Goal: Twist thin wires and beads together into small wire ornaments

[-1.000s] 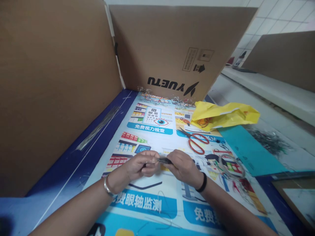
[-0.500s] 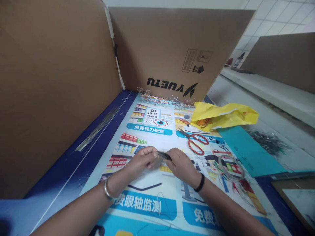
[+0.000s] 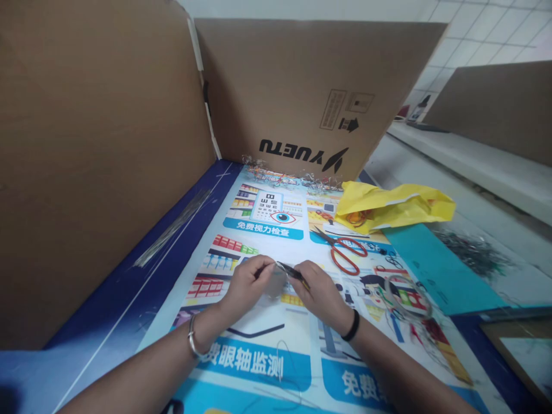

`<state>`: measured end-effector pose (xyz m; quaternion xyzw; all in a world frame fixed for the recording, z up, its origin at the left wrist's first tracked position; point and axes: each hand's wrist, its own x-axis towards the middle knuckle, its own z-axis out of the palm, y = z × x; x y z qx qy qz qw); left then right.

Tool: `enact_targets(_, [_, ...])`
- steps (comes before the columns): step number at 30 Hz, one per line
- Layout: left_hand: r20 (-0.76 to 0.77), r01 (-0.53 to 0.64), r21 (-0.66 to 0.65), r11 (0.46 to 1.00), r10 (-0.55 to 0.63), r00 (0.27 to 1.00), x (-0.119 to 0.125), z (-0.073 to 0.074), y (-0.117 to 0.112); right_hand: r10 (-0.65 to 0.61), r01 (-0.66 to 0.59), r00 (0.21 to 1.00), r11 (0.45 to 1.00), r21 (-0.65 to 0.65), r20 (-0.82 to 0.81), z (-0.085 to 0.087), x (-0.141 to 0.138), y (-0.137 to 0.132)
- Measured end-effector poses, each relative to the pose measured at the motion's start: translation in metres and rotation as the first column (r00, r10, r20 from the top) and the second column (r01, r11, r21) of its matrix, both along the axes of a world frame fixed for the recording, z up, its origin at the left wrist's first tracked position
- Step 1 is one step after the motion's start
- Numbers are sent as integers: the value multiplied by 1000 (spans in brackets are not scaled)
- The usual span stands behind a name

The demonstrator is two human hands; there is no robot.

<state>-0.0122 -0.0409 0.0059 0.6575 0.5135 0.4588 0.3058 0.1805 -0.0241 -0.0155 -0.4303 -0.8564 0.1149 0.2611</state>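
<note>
Over the middle of the printed sheet, my left hand (image 3: 246, 289) pinches a thin, silvery wire (image 3: 280, 264) between thumb and fingers. My right hand (image 3: 319, 292) is wrapped round small dark pliers (image 3: 296, 273), whose tip points left and meets the wire close to my left fingertips. Most of the pliers' handle is hidden in my right palm. Red-handled scissors (image 3: 344, 264) lie just beyond my right hand, blades toward the upper left. Loose bent wire (image 3: 280, 368) rests on the sheet nearer to me.
Cardboard panels (image 3: 302, 75) stand at the back and left. A yellow bag (image 3: 401, 201) lies back right, near a pile of wire scraps (image 3: 472, 253). A bundle of straight wires (image 3: 172, 230) lies at left; a wire coil (image 3: 407, 299) is at right.
The pliers have turned slightly in my right hand, so their tip slants and more of the wire shows. Both hands stay in nearly the same place; the view has shifted a little.
</note>
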Motion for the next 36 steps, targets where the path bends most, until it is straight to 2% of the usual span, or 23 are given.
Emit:
enact_targets(5, [41, 56, -25, 998, -55, 998, 1, -1, -2, 18, -17, 1000, 999, 46, -25, 1, -2, -2])
enact_targets(14, [95, 78, -127, 989, -66, 993, 2, 5, -3, 3, -1, 1000, 994, 110, -15, 0, -4, -4])
enact_targets(30, [87, 97, -105, 990, -88, 992, 4, 8, -1, 2, 5, 997, 996, 89, -82, 0, -4, -4])
enact_targets(36, [141, 101, -131, 986, -82, 987, 4, 1, 1, 0, 5, 997, 997, 71, -71, -2, -5, -2])
